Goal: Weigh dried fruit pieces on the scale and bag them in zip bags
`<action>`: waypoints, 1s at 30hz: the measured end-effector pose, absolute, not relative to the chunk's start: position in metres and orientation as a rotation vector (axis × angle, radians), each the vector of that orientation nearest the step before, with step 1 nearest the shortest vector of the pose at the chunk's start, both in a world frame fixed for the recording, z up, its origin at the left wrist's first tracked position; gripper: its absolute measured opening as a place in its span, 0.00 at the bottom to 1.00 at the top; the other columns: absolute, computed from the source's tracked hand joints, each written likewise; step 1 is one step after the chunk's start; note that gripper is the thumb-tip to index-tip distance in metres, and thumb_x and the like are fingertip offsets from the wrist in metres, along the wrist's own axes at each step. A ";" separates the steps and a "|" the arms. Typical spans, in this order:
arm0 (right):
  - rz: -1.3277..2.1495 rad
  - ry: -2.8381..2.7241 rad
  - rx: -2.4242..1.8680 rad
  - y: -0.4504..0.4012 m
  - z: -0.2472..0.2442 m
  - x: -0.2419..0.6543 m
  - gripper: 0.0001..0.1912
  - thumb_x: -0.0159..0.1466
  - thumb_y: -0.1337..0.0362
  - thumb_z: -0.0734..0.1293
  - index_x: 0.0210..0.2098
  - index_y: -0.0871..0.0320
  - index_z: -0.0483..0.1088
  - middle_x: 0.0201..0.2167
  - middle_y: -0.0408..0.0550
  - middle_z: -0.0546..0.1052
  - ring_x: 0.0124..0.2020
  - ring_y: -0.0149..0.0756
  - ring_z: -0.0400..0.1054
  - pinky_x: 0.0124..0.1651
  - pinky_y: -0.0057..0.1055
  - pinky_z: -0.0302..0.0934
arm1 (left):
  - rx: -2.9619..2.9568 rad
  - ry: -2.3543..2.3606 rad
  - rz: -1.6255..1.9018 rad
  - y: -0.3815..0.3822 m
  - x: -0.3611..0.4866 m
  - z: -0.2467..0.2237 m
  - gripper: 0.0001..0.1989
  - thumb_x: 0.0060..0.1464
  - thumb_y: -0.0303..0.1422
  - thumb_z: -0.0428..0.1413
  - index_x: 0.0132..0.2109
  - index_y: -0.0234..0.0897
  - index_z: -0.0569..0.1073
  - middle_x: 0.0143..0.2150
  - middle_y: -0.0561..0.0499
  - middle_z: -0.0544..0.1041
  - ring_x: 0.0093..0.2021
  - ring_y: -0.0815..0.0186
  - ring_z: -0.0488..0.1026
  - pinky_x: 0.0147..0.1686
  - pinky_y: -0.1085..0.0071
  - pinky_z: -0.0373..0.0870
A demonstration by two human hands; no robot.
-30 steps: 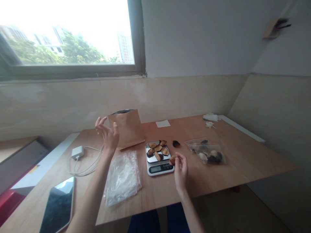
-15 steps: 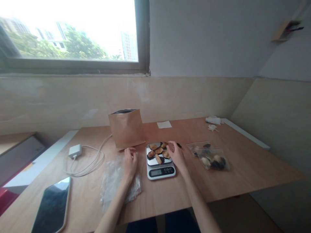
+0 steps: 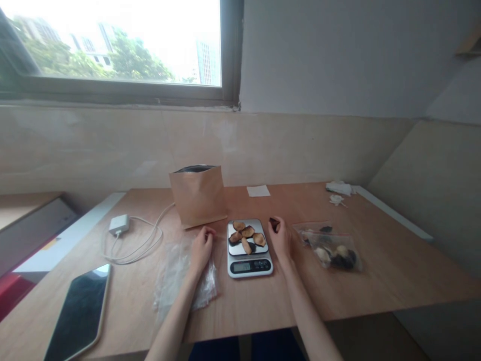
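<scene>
Several dried slices [image 3: 248, 231], pale brown with dark edges, lie on the plate of a white kitchen scale [image 3: 249, 277]. Just right of the scale, my right hand [image 3: 281, 241] is closed in a pinch on a dark dried slice [image 3: 274, 222], which shows between thumb and fingers. My left hand [image 3: 201, 250] rests over clear plastic bags [image 3: 171, 273] left of the scale. Its fingers are loosely curled together, and nothing shows in them. The scale's display is lit, but its digits are too blurred to read.
A brown kraft pouch [image 3: 198, 198] stands with its mouth open behind my left hand. Clear zip bags with dark and pale pieces [image 3: 336, 253] lie to the right. A phone [image 3: 80, 311], a white charger [image 3: 119, 224] with its cable and a white paper [image 3: 258, 191] are on the table.
My right hand has drawn back to the right from the scale's plate, and a dark slice now shows in its fingers. One slice fewer shows at the plate's back. My left hand stays near the bags.
</scene>
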State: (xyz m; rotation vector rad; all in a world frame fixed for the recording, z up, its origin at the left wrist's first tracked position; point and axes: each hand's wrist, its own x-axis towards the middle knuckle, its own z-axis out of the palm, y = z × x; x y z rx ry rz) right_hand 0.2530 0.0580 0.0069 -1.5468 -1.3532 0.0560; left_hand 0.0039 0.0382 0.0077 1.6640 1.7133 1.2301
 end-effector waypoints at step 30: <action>0.001 -1.225 -1.680 0.056 0.024 0.262 0.20 0.61 0.51 0.54 0.30 0.60 0.66 0.25 0.52 0.72 0.27 0.38 0.64 0.32 0.32 0.55 | 1.675 1.709 1.141 0.036 0.005 0.016 0.09 0.50 0.31 0.43 0.31 0.38 0.67 0.30 0.51 0.73 0.33 0.64 0.70 0.36 0.69 0.63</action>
